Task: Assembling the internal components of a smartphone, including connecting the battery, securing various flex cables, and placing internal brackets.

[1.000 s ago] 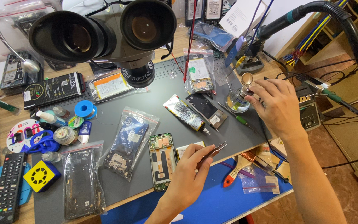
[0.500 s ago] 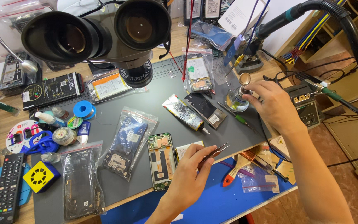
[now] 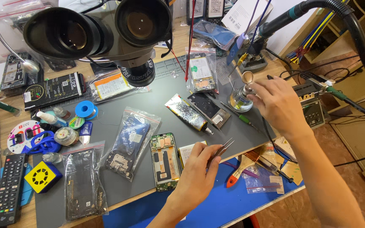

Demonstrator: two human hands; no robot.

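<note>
The right hand (image 3: 277, 103) has drifted up to the glass dispenser bottle (image 3: 241, 98), right of centre, fingers loosely apart. The left hand (image 3: 199, 166) keeps pinching tweezers (image 3: 222, 148) beside the opened phone (image 3: 164, 160); bare grey mat (image 3: 148, 105) lies above.

Clear bags lying on grey mat: blue-part bag (image 3: 128, 142) centre, dark phone bag (image 3: 82, 184) near-left, board bag (image 3: 201, 72) far; white box (image 3: 246, 14) sitting far right.

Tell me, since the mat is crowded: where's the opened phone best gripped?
Probably by the long side edges of the opened phone, coming from above. It lies flat, circuitry up, near the mat's front edge; the left hand with tweezers sits just right of it.
</note>
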